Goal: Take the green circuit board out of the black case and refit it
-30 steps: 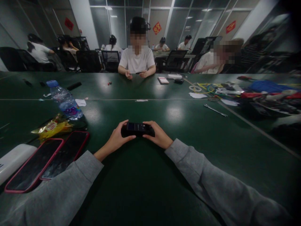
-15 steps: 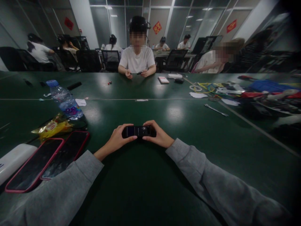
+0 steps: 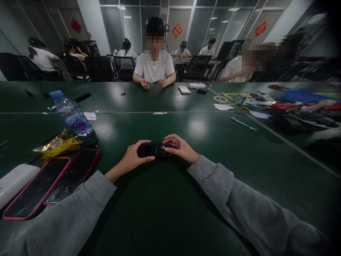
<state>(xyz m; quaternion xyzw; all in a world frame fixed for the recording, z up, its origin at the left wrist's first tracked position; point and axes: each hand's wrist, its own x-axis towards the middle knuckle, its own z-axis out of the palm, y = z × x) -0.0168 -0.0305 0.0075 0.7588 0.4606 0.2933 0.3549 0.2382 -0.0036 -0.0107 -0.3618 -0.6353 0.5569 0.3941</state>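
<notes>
A small black handheld device (image 3: 148,150), with a dark screen at its left and small white markings near its right part, is held just above or on the table in front of me. My left hand (image 3: 134,155) is closed around its left end, thumb along the near edge and fingers on the far edge. My right hand (image 3: 181,148) is at the right end. Its thumb tip touches the device by the white markings, while its fingers are curled beyond the far edge. The right end of the device is partly hidden by this hand.
On the left lie two phones with red edges (image 3: 37,186) (image 3: 73,174), a white case (image 3: 17,181), a yellow wrapper (image 3: 57,144) and a tilted plastic bottle (image 3: 71,115). A wrench (image 3: 243,123) and a cable pile (image 3: 301,103) lie right. A person (image 3: 154,67) sits opposite.
My right hand has loosened from around the device's right end, with its thumb now by the white markings and its fingers lifted a little. The left hand keeps its hold. The view has shifted slightly.
</notes>
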